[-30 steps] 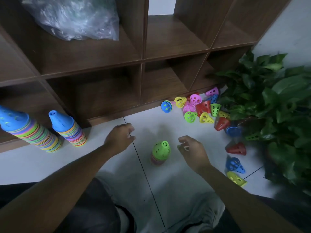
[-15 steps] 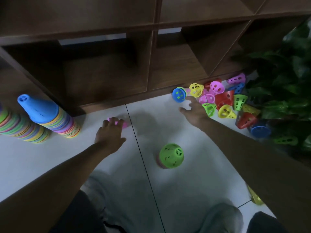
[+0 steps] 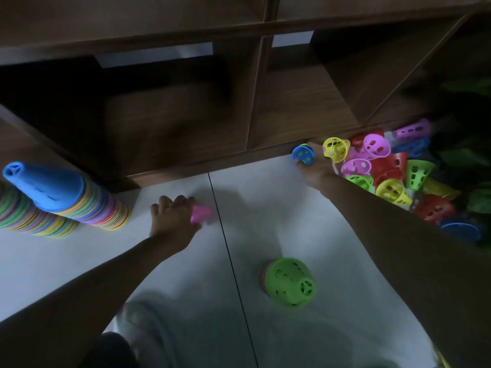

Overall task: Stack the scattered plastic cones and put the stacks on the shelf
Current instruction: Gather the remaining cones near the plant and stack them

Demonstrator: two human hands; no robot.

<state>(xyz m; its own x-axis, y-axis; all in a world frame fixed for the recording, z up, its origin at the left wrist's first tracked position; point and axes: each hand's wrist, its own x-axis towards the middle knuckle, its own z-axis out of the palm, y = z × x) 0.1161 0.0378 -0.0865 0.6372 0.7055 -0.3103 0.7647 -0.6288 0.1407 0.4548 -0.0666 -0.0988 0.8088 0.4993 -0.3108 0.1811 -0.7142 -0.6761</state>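
A short stack topped by a green cone stands on the white floor between my arms. My left hand rests on the floor with its fingers on a pink cone. My right hand reaches the base of the shelf and grips a blue cone. A pile of loose cones in yellow, pink, red, green and blue lies to the right of that hand. Two tall stacks, the nearer one topped by a blue cone, stand at the left on the floor.
The dark wooden shelf with open compartments fills the upper view, its base running along the floor. Plant leaves crowd the far right beside the cone pile. My knees show at the bottom edge.
My right hand has reached further toward the shelf base and closed on the blue cone. My left hand has slid forward onto the pink cone. The view has moved closer to the floor.
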